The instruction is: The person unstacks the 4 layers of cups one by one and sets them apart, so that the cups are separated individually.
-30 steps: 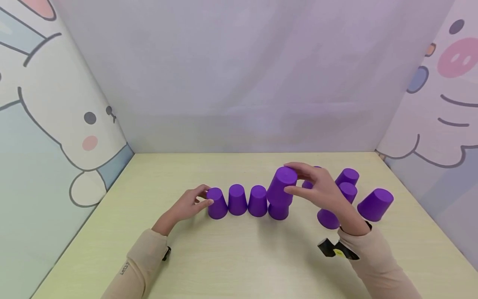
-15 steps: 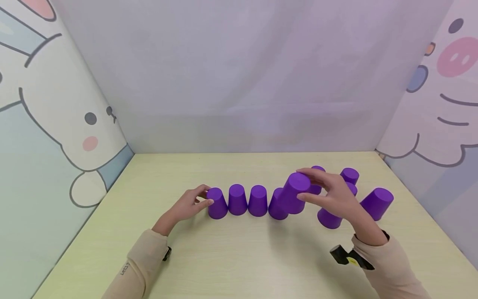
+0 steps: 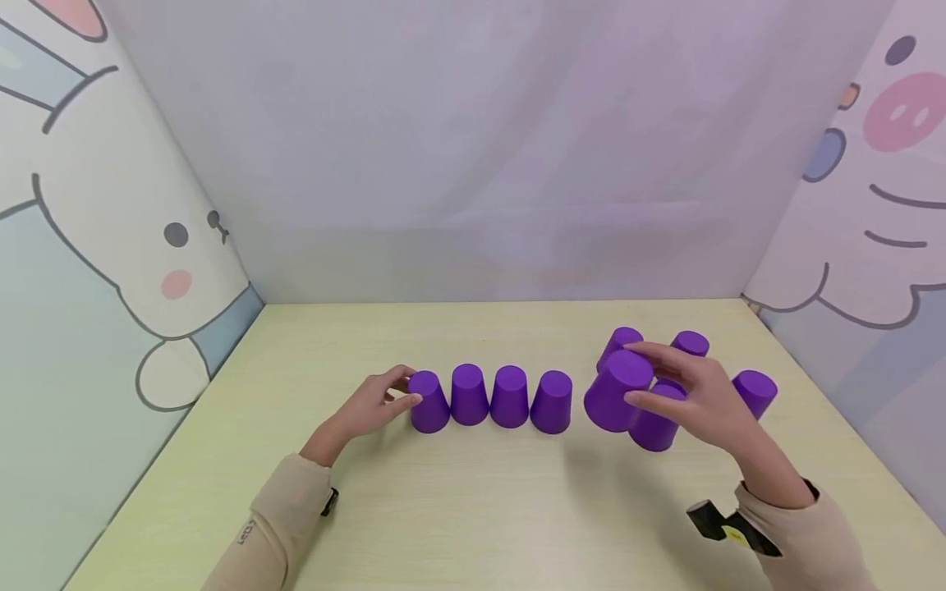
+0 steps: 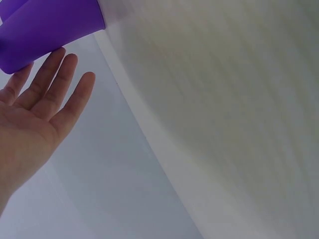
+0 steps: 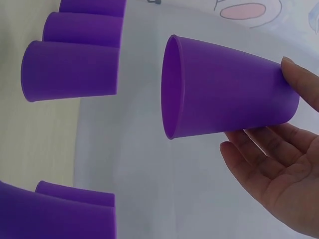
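In the head view my left hand (image 3: 373, 404) is at the leftmost upside-down purple cup (image 3: 434, 409), its thumb and fingers on either side of it. Extended fingers rest against that cup's wall (image 4: 55, 30) in the left wrist view. Three more upturned cups, the nearest being a purple cup (image 3: 469, 398), continue the row rightward. My right hand (image 3: 698, 398) holds another purple cup (image 3: 613, 402) above the table, tilted, between thumb and fingers. The right wrist view shows its open mouth facing away from the right hand (image 5: 284, 174).
Several more upside-down cups stand on the right: a front cup (image 3: 654, 431) overlapped by the held one, a back-left cup (image 3: 619, 341), a back cup (image 3: 691, 342) and a far-right cup (image 3: 755, 392). A pale wall (image 3: 473, 164) rises behind the wooden table (image 3: 458, 509).
My right hand has carried its cup rightward and lower, away from above the row's right-end cup, to the front of the right-hand group. The left hand has stayed put.
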The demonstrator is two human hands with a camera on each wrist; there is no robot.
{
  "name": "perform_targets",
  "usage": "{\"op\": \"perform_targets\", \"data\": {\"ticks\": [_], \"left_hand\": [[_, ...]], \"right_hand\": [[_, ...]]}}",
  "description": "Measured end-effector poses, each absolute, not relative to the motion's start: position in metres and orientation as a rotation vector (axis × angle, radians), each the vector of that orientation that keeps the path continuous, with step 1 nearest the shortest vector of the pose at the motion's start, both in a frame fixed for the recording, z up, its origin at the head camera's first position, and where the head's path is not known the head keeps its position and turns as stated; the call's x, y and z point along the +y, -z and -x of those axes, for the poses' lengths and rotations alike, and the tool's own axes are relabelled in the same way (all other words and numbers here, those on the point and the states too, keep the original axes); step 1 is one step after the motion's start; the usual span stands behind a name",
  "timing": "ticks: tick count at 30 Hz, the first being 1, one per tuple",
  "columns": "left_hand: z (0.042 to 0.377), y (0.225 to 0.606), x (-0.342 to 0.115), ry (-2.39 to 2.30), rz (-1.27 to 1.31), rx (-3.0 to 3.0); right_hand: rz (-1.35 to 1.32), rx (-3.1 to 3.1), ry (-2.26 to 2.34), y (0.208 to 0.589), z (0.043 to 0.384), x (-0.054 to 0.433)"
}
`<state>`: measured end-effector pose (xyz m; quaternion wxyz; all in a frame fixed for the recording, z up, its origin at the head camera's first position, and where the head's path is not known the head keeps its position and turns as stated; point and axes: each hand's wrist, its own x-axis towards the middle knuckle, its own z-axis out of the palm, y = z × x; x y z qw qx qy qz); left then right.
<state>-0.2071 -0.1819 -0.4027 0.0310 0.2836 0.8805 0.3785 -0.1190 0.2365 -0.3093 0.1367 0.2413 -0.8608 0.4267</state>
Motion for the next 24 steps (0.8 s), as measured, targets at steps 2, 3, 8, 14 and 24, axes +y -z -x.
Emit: {"op": "perform_targets", "data": {"ticks": [2,3,8,14,24], "left_hand": [[0.207,0.403,-0.182,-1.167,-0.874,2.713],[0.208,0.403,-0.182,-1.168,-0.874,2.713],[0.208,0.404,-0.183,-1.173,-0.879,2.708],[0.209,0.404,-0.183,-1.188,-0.883,2.699],[0.209,0.404,-0.183,-1.2,-0.874,2.679]], "right_hand": [[-0.678,-2.491,-1.229,0.311,0.116,0.242],[-0.67,-2.49,-1.226,0.311,0.115,0.244],[-0.637,-2.493,-1.173,0.314,0.109,0.256],[-0.538,-2.522,-1.147,0.317,0.1,0.268],[-0.395,-2.539,-1.182,0.326,0.088,0.29]]}}
